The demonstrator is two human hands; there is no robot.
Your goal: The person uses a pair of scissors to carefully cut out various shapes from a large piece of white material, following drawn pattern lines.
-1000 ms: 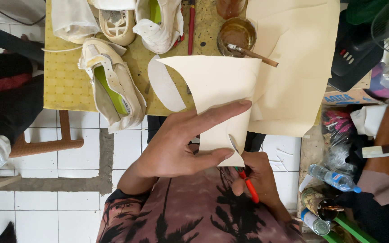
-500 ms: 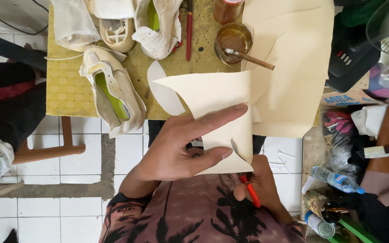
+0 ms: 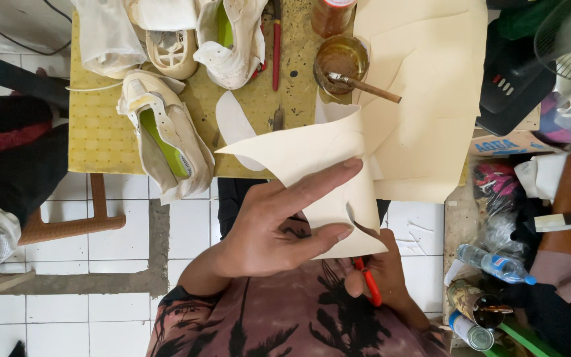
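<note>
A white tiled floor [image 3: 87,258] spreads under a low surface [image 3: 100,125] covered in yellow dotted matting, which stands against the upper edge of the view. To the right, clutter crowds the room: a plastic bottle [image 3: 497,264], tins and bags. A large cream sheet [image 3: 431,86] drapes over the surface's right side, beside a jar of brown glue [image 3: 342,56] with a stick in it. White shoes [image 3: 166,139] lie on the matting. Above the lap, the left hand [image 3: 272,231] holds a smaller cream piece [image 3: 312,158], fingers spread, thumb and forefinger pinching its lower part. The right hand [image 3: 381,274] grips red-handled scissors [image 3: 368,281], fingers curled tight, at the piece's bottom edge.
</note>
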